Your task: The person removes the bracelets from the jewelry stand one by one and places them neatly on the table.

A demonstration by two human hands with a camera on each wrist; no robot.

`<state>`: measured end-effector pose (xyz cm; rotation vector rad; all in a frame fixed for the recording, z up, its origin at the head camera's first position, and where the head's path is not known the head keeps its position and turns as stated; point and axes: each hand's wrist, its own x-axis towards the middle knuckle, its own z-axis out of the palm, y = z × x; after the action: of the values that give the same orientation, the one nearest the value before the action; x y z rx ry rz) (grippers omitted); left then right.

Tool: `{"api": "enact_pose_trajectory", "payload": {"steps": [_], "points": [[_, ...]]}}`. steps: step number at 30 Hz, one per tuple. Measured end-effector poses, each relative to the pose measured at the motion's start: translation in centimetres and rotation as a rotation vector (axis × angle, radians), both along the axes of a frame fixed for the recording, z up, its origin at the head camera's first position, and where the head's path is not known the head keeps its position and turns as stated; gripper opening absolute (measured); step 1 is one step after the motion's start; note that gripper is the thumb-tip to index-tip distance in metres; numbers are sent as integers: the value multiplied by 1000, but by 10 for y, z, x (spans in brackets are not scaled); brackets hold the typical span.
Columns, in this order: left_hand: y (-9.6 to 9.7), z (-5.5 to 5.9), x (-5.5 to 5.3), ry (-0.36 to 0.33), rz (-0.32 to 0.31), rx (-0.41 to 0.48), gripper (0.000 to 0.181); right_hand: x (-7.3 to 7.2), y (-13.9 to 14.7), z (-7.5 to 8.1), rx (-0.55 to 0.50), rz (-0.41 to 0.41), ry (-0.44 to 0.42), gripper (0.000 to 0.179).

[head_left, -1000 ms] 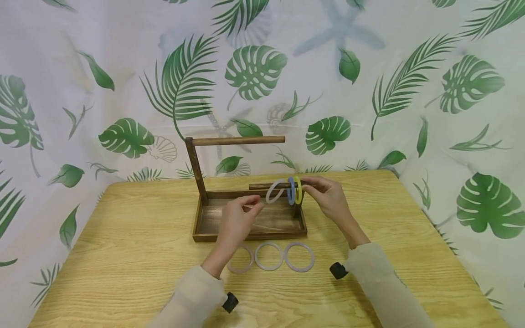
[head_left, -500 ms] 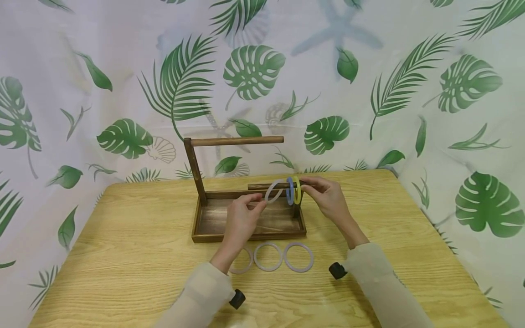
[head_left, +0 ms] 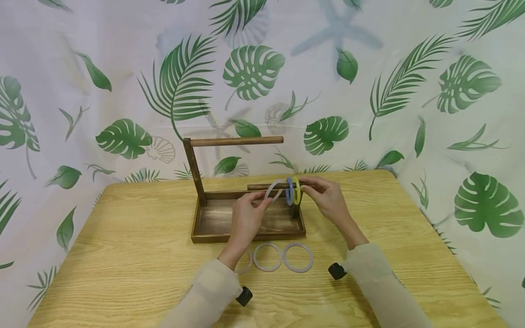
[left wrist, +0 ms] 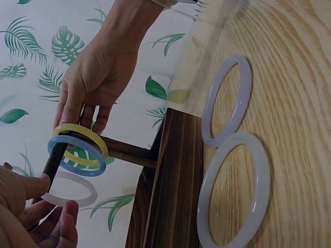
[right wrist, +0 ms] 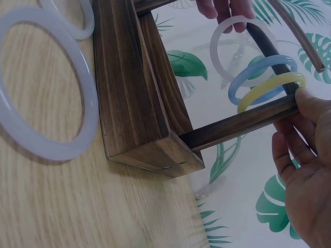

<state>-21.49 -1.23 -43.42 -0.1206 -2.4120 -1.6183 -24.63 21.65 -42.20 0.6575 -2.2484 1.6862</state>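
A dark wooden bangle stand has a long upper rod and a short lower rod over a tray base. Around the lower rod hang a whitish bangle, a blue bangle and a yellow bangle. The whitish one tilts, and my left hand pinches its near side between thumb and fingers. The blue and yellow bangles sit close together at the rod's post end. There my right hand grips the corner where post and rod meet, thumb in front, next to the yellow bangle.
In front of the stand, pale bangles lie flat in a row on the wood-grain table: a middle bangle, a right bangle and a left one partly hidden by my left wrist. A leaf-patterned cloth hangs behind.
My left hand has moved right and slightly up to the whitish bangle and now pinches it. My right hand stays at the post, and the blue and yellow bangles have not moved.
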Motion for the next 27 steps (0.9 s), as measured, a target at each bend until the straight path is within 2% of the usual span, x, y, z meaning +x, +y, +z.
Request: {"api": "enact_pose_trajectory", "payload": {"steps": [12,15,20,23,27], "points": [[8,-3,-3,10,26,15,27,2,-2,3,6,-14,-15,24],[9,-4,-3,12,32,29,26,-1,0,-2,6,-19,-18,24],[11,-5,-3,35,49,39,24,0,0,-1,16,-24,-22,24],[12,-5,-4,53,54,40,22,4,-2,5,26,-27,-28,25],[12,-5,-4,58,54,42,21,2,-1,2,30,-32,-32,24]]}}
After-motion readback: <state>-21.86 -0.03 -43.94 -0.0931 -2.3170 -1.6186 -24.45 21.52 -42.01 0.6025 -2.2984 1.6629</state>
